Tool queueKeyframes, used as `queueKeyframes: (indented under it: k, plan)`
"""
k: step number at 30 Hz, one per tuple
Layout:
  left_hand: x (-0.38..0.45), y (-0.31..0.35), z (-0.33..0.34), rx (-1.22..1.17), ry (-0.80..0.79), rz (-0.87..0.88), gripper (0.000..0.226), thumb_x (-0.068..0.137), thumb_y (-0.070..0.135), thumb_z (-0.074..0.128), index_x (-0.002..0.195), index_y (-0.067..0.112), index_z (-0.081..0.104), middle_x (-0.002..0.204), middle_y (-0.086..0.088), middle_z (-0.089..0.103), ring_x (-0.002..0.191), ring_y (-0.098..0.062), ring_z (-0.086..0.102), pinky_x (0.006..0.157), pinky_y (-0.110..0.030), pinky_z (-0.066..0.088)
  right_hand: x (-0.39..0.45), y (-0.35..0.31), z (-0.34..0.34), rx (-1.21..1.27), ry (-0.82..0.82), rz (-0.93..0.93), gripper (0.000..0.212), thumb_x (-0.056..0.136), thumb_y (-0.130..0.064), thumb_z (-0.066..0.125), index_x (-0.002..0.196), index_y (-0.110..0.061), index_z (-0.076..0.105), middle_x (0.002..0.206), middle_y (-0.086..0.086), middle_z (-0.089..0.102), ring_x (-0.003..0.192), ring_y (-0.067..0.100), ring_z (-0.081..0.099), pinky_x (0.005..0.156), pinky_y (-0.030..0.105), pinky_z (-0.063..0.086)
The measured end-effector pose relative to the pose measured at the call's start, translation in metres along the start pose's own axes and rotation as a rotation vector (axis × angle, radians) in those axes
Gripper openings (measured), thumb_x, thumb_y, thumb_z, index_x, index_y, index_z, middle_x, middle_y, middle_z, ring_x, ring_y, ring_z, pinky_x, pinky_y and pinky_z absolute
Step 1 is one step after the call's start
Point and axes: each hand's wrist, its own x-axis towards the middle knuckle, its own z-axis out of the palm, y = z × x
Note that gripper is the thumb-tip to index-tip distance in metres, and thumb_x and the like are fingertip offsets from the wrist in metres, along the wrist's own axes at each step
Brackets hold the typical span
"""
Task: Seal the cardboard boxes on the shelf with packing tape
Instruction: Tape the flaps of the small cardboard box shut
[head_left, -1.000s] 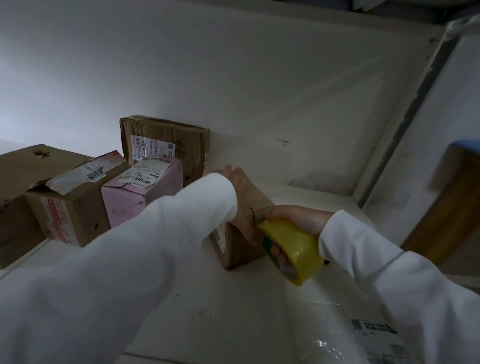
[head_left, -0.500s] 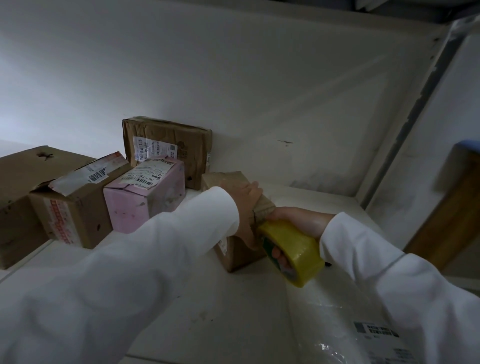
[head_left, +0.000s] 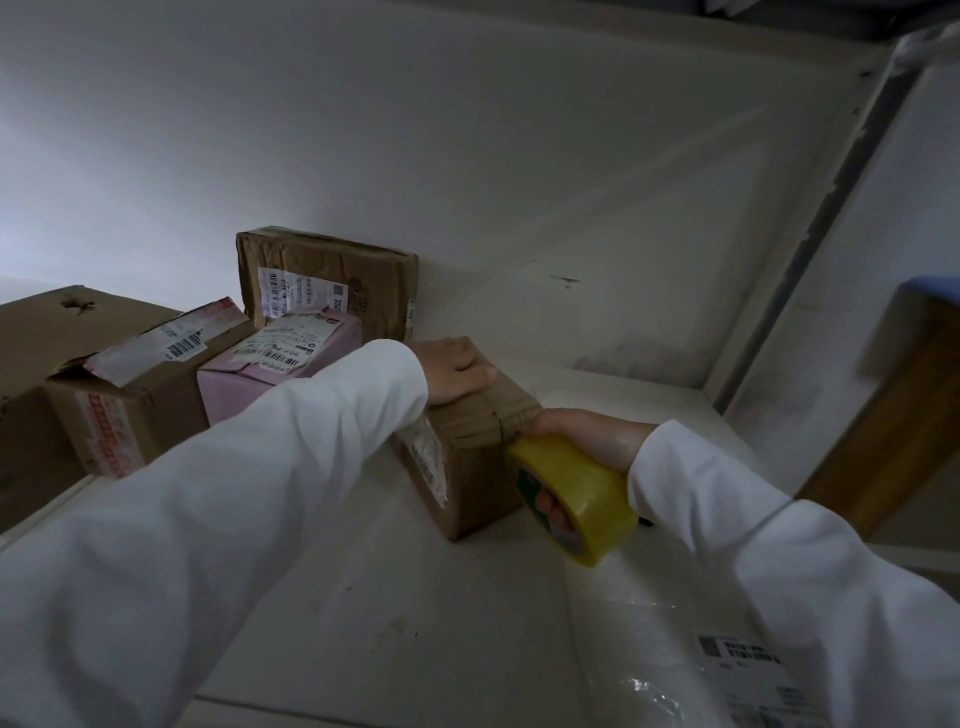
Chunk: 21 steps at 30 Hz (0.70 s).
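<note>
A small brown cardboard box (head_left: 470, 470) stands on the white shelf (head_left: 405, 613), its top flaps wrinkled with tape. My left hand (head_left: 454, 371) rests on the box's top at its far end, fingers bent over the surface. My right hand (head_left: 587, 441) grips a yellow roll of packing tape (head_left: 576, 496) at the box's near right corner, fingers through the roll's core. Both arms wear white sleeves.
Left of the box stand a pink box (head_left: 270, 364), a brown box with a torn label (head_left: 140, 384), a larger brown box (head_left: 31, 374) and an upright brown box (head_left: 332, 280) against the back wall. A plastic-wrapped white parcel (head_left: 701, 660) lies near right.
My left hand has slid from the box's near edge back along its top to the far end. The right hand with the tape roll has stayed at the near right corner.
</note>
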Motion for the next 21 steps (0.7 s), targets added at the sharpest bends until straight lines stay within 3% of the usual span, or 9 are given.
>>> queueKeyframes:
  k: [2,5,10,13,15,18,20,21]
  plan:
    - [0.017,-0.005,0.009,0.067,0.013,-0.113,0.078,0.094,0.064,0.017,0.152,0.015,0.001,0.16,-0.002,-0.003,0.147,-0.021,0.003,0.116,-0.044,0.007,0.003,0.001,-0.001,-0.026,0.007,-0.008,0.046,0.088,-0.044,0.05,0.077,-0.001,0.061,0.056,0.014,0.061,0.051,0.025,0.055,0.064,0.034,0.043]
    - [0.034,-0.008,0.018,-0.035,0.104,-0.289,0.104,0.073,0.084,0.017,0.152,0.017,0.0,0.16,-0.004,0.0,0.146,-0.029,0.005,0.115,-0.052,0.012,0.007,0.004,-0.002,-0.049,0.001,-0.011,0.047,0.088,-0.047,0.049,0.084,-0.001,0.061,0.058,0.014,0.063,0.047,0.024,0.058,0.061,0.032,0.046]
    - [0.032,-0.009,0.019,-0.104,0.148,-0.346,0.087,0.086,0.074,0.026,0.151,0.019,0.009,0.156,-0.012,0.014,0.141,-0.036,0.015,0.114,-0.048,0.021,0.011,0.012,-0.006,-0.021,-0.009,-0.045,0.047,0.081,-0.05,0.058,0.087,-0.004,0.063,0.063,0.013,0.065,0.053,0.024,0.061,0.063,0.03,0.049]
    - [0.02,-0.017,0.008,-0.121,0.135,-0.276,0.081,0.091,0.067,0.03,0.151,0.017,0.011,0.156,-0.013,0.017,0.141,-0.032,0.02,0.112,-0.038,0.02,0.003,0.01,-0.01,0.014,-0.075,-0.09,0.047,0.057,-0.046,0.073,0.079,-0.005,0.066,0.065,0.012,0.064,0.056,0.024,0.059,0.065,0.033,0.046]
    - [0.016,-0.033,0.006,-0.326,0.063,-0.268,0.087,0.085,0.072,0.037,0.151,0.018,0.018,0.155,-0.011,0.021,0.141,-0.03,0.024,0.113,-0.036,0.021,-0.006,0.002,-0.014,0.028,-0.154,-0.198,0.039,0.051,-0.034,0.078,0.076,-0.005,0.071,0.065,0.011,0.065,0.057,0.022,0.06,0.064,0.032,0.047]
    - [0.015,-0.061,0.009,-0.774,0.096,-0.352,0.098,0.063,0.083,0.056,0.138,0.019,0.046,0.136,-0.009,0.052,0.117,-0.03,0.054,0.099,-0.042,0.045,-0.027,-0.022,-0.017,0.074,-0.236,-0.48,0.016,0.061,-0.02,0.069,0.069,-0.007,0.076,0.062,0.007,0.066,0.052,0.017,0.062,0.055,0.025,0.054]
    - [0.019,-0.079,0.019,-0.993,0.119,-0.439,0.114,0.039,0.088,0.066,0.13,0.022,0.055,0.126,-0.007,0.061,0.108,-0.03,0.06,0.091,-0.046,0.049,-0.033,-0.039,-0.014,0.169,-0.306,-0.663,0.027,0.066,-0.017,0.068,0.087,0.0,0.072,0.063,0.007,0.066,0.053,0.015,0.063,0.054,0.025,0.055]
    - [0.019,-0.081,0.025,-1.068,0.113,-0.415,0.104,0.04,0.084,0.071,0.121,0.018,0.062,0.115,-0.009,0.066,0.102,-0.03,0.063,0.092,-0.047,0.049,-0.032,-0.045,-0.012,0.211,-0.359,-0.725,0.035,0.067,-0.018,0.069,0.095,0.002,0.069,0.065,0.006,0.066,0.054,0.014,0.063,0.056,0.025,0.055]
